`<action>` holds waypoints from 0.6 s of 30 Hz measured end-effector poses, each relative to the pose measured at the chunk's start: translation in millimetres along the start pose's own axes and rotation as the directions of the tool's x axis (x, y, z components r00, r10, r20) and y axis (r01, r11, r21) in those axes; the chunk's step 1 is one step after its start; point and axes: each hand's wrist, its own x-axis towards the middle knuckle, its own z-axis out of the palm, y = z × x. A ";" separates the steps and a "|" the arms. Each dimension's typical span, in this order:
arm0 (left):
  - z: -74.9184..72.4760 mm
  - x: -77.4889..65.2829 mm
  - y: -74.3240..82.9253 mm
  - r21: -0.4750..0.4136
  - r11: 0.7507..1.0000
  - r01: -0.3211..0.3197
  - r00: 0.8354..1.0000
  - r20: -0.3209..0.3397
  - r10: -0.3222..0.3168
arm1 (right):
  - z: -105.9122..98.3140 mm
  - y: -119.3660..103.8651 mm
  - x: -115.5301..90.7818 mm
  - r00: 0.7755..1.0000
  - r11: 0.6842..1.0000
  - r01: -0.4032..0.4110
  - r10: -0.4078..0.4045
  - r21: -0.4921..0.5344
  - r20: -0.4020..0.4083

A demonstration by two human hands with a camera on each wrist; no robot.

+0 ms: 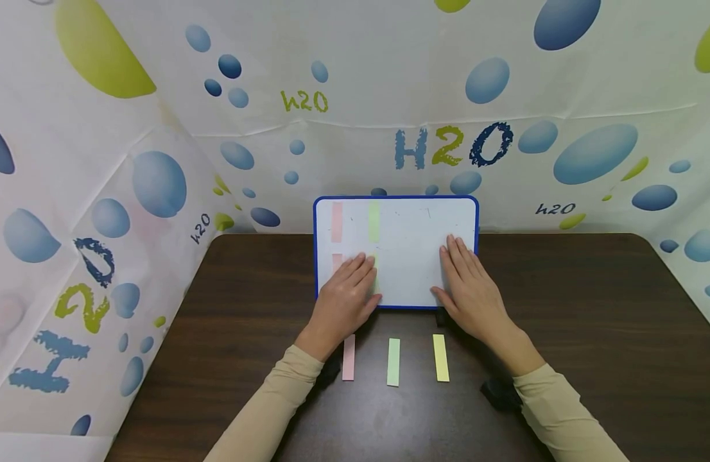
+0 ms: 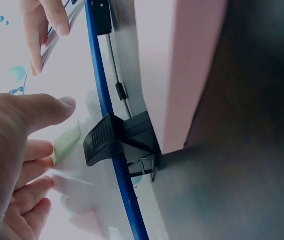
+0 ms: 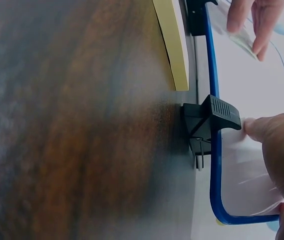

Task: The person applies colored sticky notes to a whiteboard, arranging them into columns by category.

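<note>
A small whiteboard (image 1: 413,256) with a blue frame stands at the far side of the table. My left hand (image 1: 345,298) lies on its lower left part, fingers extended, partly covering a lower pink strip (image 1: 337,260) and a lower green strip (image 1: 375,282). Above them, an upper pink strip (image 1: 337,221) and an upper green strip (image 1: 374,221) stick to the board. On the board's right side rests my right hand (image 1: 473,292), fingers straight and thumb spread. In front of the board lie narrow pads of sticky notes: pink (image 1: 348,358), green (image 1: 393,362) and yellow (image 1: 441,358).
Black clips (image 2: 104,140) grip the board's lower edge; another clip (image 3: 221,115) is near the right thumb. The dark wooden table (image 1: 592,308) extends to both sides. Behind it hangs a white curtain (image 1: 366,83) printed with drops and lettering.
</note>
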 end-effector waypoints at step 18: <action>-1.3 -3.0 4.0 -0.016 1.000 -0.016 1.000 -0.024 0.016 | 2.3 1.4 -1.4 1.000 1.000 0.000 0.000 -0.006 -0.001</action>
